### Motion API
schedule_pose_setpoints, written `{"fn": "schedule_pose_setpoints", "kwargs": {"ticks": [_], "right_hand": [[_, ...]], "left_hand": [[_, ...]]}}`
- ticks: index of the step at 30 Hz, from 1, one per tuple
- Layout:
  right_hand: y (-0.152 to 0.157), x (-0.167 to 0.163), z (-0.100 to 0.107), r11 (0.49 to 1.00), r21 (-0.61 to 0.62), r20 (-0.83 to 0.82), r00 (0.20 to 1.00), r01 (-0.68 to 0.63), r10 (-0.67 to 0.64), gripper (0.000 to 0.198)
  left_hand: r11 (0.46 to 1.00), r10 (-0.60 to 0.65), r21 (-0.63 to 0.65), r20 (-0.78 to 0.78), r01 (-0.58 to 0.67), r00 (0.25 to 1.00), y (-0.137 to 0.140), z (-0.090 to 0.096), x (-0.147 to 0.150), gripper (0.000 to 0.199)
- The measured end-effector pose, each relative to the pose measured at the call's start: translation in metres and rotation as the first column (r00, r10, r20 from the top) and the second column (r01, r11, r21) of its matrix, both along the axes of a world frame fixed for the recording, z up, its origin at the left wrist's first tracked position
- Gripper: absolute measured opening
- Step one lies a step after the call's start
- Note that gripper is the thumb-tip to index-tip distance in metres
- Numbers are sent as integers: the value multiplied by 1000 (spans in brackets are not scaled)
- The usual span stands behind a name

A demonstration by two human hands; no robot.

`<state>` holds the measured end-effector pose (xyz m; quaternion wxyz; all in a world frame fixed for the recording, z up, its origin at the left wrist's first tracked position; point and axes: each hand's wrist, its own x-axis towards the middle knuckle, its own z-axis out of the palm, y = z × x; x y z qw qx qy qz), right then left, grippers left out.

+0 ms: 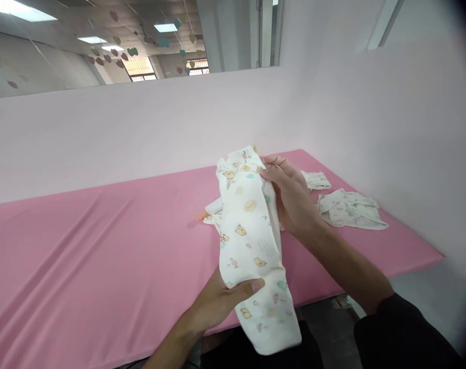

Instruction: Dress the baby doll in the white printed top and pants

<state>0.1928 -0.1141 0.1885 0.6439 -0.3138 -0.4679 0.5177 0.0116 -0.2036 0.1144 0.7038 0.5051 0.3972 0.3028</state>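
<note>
White baby pants [252,220] printed with small bears and clouds hang lengthwise before me, over the front edge of the pink table. My right hand [289,189] pinches their upper right edge near the gathered top. Lower down, my left hand [233,297] grips them from the left side, thumb lying across the front and fingers hidden behind the cloth. Behind the pants lies what looks like a doll, mostly covered; its small hand [201,214] and white sleeve [213,207] stick out to the left.
The pink-covered table [102,256] runs along a white wall [141,128]. On its right side lie a crumpled white printed baby garment [350,209] and a smaller folded printed cloth [316,180]. A mirror [121,31] on the wall reflects ceiling lights and hanging hearts.
</note>
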Motion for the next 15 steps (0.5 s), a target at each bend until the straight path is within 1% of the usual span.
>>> {"fn": "schedule_pose_setpoints", "kwargs": {"ticks": [3,4,5,6,8,9,10,11,12,13,15], "right_hand": [[10,7,-18,997,-78,-18,1000,-14,13,25],[12,8,-28,991,-125,-23,999,-36,33,24],[13,8,-38,981,-182,-24,998,-67,64,23],[12,6,-49,965,-246,-22,995,-96,93,23],[6,0,-70,920,-363,-3,988,-146,156,28],[1,-3,-80,901,-393,26,977,-184,211,30],[-4,-5,-87,886,-402,68,957,-231,280,30],[-10,-7,-93,878,-389,125,929,-278,349,28],[-15,-8,-97,877,-361,194,894,-318,404,25],[-20,-8,-100,880,-328,268,859,-344,436,24],[-28,-6,-102,894,-277,390,809,-352,439,24]], "left_hand": [[980,184,99,-119,-172,976,-15,17,-10,49],[958,261,161,-160,-235,952,-18,22,-15,53],[919,354,250,-194,-303,915,-19,26,-20,59],[859,456,360,-214,-364,864,-19,30,-24,67],[700,627,575,-211,-423,750,-15,33,-32,82],[632,674,650,-192,-421,713,-13,34,-35,86],[587,694,695,-170,-414,700,-10,34,-38,87],[574,693,707,-151,-413,705,-8,33,-41,85],[597,673,684,-142,-419,726,-7,32,-44,82],[645,641,630,-138,-432,755,-7,30,-49,79],[755,584,450,-132,-476,801,-8,23,-61,75]]}}
